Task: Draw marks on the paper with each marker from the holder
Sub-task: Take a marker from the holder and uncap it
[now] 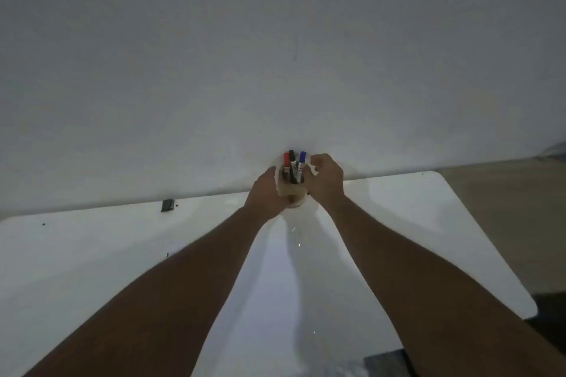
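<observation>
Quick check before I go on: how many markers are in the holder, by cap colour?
Red-capped marker: 1
Black-capped marker: 1
Blue-capped marker: 1
Total: 3, all standing in the holder.

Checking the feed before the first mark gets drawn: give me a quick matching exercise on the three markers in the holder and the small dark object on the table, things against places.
Things:
1. red-capped marker
2. black-capped marker
3. blue-capped marker
4. small dark object

Places:
A. middle of the holder
B. back edge of the table, far left of both hands
C. nearest the right hand
D. nearest the left hand

Pairs: 1-D, 2-A, 3-C, 4-B
</observation>
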